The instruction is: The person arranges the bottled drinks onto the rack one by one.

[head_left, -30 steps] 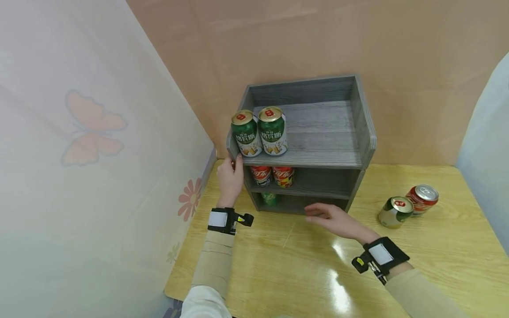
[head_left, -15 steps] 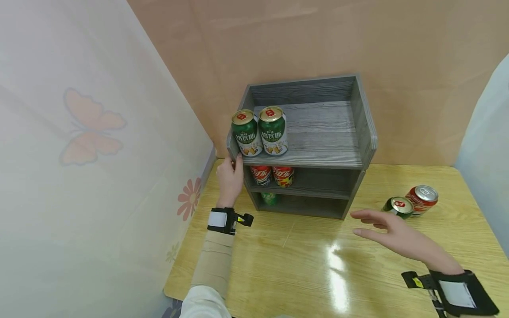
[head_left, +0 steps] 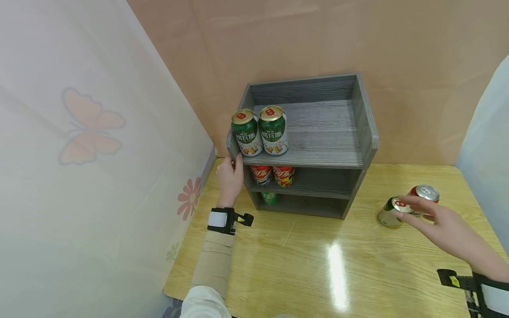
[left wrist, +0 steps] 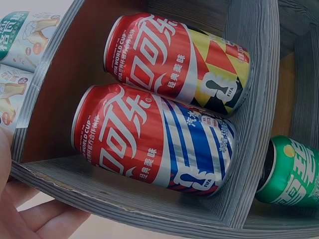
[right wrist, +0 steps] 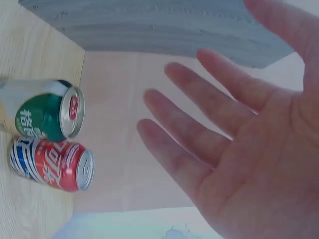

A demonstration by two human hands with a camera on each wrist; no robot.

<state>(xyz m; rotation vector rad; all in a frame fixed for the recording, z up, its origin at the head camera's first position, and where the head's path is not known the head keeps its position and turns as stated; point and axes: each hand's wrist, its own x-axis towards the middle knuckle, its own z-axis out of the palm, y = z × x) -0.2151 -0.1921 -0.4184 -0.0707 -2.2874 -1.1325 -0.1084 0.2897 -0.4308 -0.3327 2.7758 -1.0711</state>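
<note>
My left hand [head_left: 229, 183] grips the left side panel of a grey wooden shelf [head_left: 326, 132], thumb at the front edge and fingers curled outside it. Two green-and-white drink cans [head_left: 273, 132] stand at the left of its top level, close above this hand. In the left wrist view, a red-and-blue cola can [left wrist: 129, 134] and a red-and-yellow cola can [left wrist: 174, 59] fill the middle level's left end. My right hand [head_left: 441, 225], fingers spread and holding nothing, overlaps a green-and-white can [head_left: 387, 216] and a red cola can [right wrist: 55, 164] standing side by side on the table.
A green can [left wrist: 294, 174] stands at the left of the bottom level. The wooden table [head_left: 294, 265] ends at a pale wall [head_left: 99, 221] on the left and a tan backdrop [head_left: 417, 110] behind the shelf.
My right hand has moved from in front of the shelf's bottom level to the right, over to the two cans on the table. The left hand keeps its grip on the shelf.
</note>
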